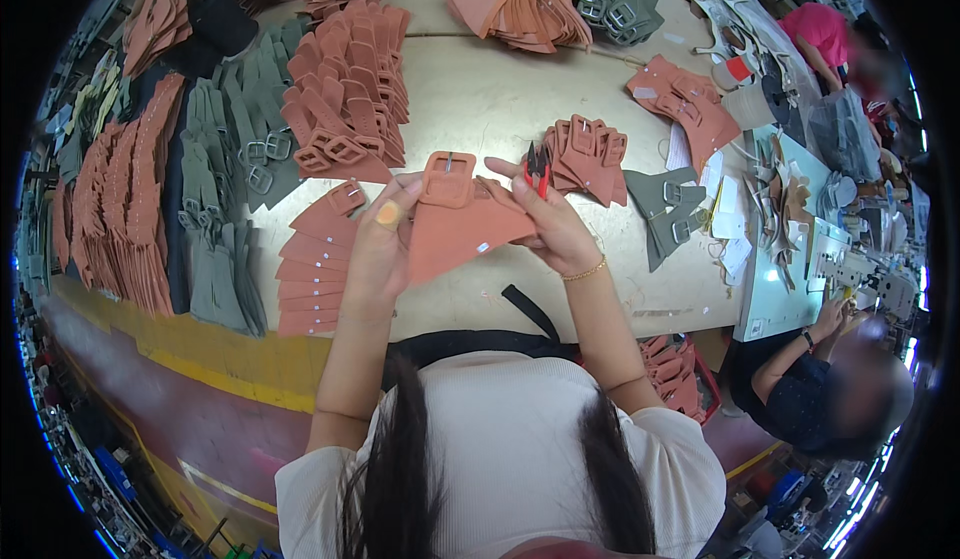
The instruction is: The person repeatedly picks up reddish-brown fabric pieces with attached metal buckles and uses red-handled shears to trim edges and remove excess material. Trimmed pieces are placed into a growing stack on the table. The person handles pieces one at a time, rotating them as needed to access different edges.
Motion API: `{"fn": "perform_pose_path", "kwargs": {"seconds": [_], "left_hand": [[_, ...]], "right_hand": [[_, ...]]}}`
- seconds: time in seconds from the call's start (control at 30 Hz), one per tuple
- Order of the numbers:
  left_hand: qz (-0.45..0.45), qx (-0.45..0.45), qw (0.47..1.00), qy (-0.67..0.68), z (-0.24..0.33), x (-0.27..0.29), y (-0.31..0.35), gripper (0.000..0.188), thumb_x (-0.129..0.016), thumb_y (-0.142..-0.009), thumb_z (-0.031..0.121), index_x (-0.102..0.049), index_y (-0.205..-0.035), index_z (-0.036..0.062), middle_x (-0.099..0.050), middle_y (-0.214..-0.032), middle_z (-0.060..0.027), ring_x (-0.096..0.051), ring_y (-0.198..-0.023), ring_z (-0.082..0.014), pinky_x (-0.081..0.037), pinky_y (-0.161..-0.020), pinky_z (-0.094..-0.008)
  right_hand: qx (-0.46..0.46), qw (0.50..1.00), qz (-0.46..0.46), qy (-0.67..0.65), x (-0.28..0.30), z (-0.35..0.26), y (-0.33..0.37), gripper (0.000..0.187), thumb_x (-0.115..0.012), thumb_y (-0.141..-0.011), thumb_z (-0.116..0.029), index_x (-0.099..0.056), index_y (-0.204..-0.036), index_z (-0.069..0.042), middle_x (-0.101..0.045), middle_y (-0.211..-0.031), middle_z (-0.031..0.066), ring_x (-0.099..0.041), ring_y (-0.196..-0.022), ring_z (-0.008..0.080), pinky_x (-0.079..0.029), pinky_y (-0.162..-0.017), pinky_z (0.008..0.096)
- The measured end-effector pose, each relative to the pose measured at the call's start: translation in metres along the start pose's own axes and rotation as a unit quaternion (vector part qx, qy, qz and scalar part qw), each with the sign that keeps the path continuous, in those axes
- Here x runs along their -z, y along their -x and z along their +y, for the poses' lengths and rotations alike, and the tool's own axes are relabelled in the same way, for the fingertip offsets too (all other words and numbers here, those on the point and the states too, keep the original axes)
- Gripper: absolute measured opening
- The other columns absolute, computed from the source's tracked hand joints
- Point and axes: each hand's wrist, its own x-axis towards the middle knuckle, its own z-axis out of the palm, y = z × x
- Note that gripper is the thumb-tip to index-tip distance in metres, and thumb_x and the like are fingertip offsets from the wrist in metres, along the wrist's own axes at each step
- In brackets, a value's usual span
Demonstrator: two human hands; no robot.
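Resting at the left on the table [480, 99], a fan of coral pieces [310, 262] spreads just beside the left hand [383, 242], which pinches the left edge of the coral panel [462, 239]. That panel is held up between both hands, in front of the torso, its long axis running roughly side to side and its lower edge rising toward the right. Its square buckle [446, 200] sits at the upper left, nearer the left hand. The right hand [556, 225] grasps the panel's right end and also carries red-handled snips [543, 185], blades pointing away from the body. The left fingers behind the panel are hidden, as is its back; how the right fingers divide their grip is hard to make out.
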Motion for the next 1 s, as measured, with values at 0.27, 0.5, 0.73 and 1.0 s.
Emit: {"fn": "perform_pose_path", "kwargs": {"seconds": [0.27,0.5,0.73,1.0], "left_hand": [[-0.186,-0.068,0.977,0.084,-0.021,-0.015,0.008,0.050,-0.056,-0.096,0.034,-0.046,-0.130,-0.0017,-0.055,-0.125,-0.0108,-0.053,-0.117,-0.0201,-0.043,-0.100,-0.0379],[0.034,-0.100,0.986,-0.128,-0.022,-0.025,0.004,0.037,-0.062,-0.093,0.019,-0.053,-0.122,-0.0012,-0.063,-0.111,-0.0099,-0.066,-0.089,-0.0175,-0.057,-0.072,-0.0284],[0.044,-0.134,0.984,-0.108,-0.015,-0.040,0.010,0.033,-0.061,-0.093,0.012,-0.053,-0.122,-0.0020,-0.064,-0.108,-0.0107,-0.067,-0.090,-0.0168,-0.060,-0.065,-0.0269],[0.036,-0.159,0.977,-0.140,-0.015,-0.042,0.015,0.038,-0.060,-0.093,0.009,-0.048,-0.128,-0.0013,-0.064,-0.109,-0.0116,-0.067,-0.094,-0.0182,-0.061,-0.068,-0.0295]], "right_hand": [[0.207,0.972,0.048,0.095,-0.030,-0.010,0.004,0.049,-0.066,-0.091,-0.018,-0.046,-0.134,-0.003,-0.057,-0.094,-0.0001,-0.048,-0.071,0.0055,-0.039,-0.061,0.0206],[0.369,0.855,0.137,0.338,-0.036,-0.004,0.009,0.066,-0.075,-0.082,-0.029,-0.043,-0.134,-0.004,-0.057,-0.090,0.0079,-0.057,-0.086,0.0168,-0.046,-0.078,0.0287],[0.412,0.730,0.190,0.511,-0.030,-0.006,0.024,0.035,-0.073,-0.081,-0.021,-0.061,-0.109,-0.004,-0.061,-0.088,0.0065,-0.057,-0.079,0.0194,-0.033,-0.078,0.0325],[0.480,0.608,0.216,0.595,-0.031,-0.011,0.027,0.027,-0.077,-0.075,-0.016,-0.067,-0.097,-0.005,-0.067,-0.086,0.0055,-0.061,-0.077,0.0181,-0.032,-0.077,0.0306]]}}
